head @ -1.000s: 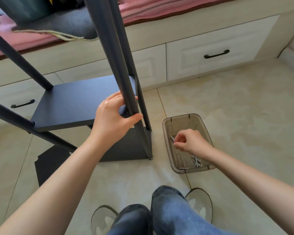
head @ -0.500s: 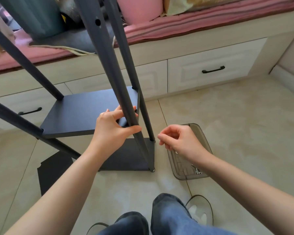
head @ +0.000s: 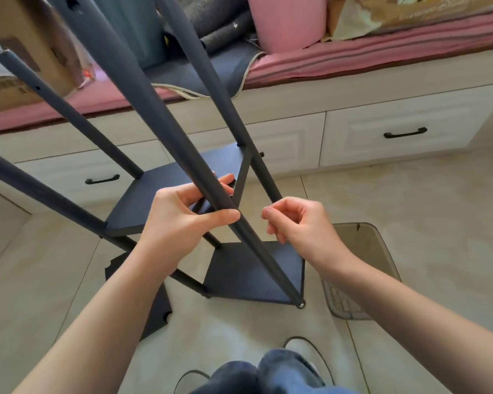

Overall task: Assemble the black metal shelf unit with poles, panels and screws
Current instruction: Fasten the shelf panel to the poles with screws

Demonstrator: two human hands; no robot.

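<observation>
1. Black metal shelf unit (head: 182, 194), part-built, stands on the pale tiled floor (head: 410, 223) right in front of me, four round poles rising toward the camera.
2. My left hand (head: 182, 220) grips the nearest black round pole (head: 165, 137), thumb under it, fingers curled over the top, at the height of the upper panel.
3. My right hand (head: 299, 223) is just right of that pole, not touching it. Fingers curled, thumb against forefinger in a pinch; can't tell if anything is held in there.
4. Upper black flat panel (head: 154, 200) sits between the poles behind my left hand; lower black flat panel (head: 254, 274) is at the pole feet, below both hands.
5. A loose black flat panel with notched corners (head: 154, 308) lies on the floor under my left forearm.
6. Smoky translucent plastic bin (head: 362, 251) sits on the floor right of the unit, partly hidden by my right forearm. Contents not readable.
7. Beyond the unit: cream drawer fronts with black handles (head: 404, 133), pink cushion (head: 353, 61) on top, brown cardboard box (head: 26, 66) at far left.
8. My jeans-clad knees (head: 262, 373) and pale slippers (head: 305, 351) at bottom edge.
</observation>
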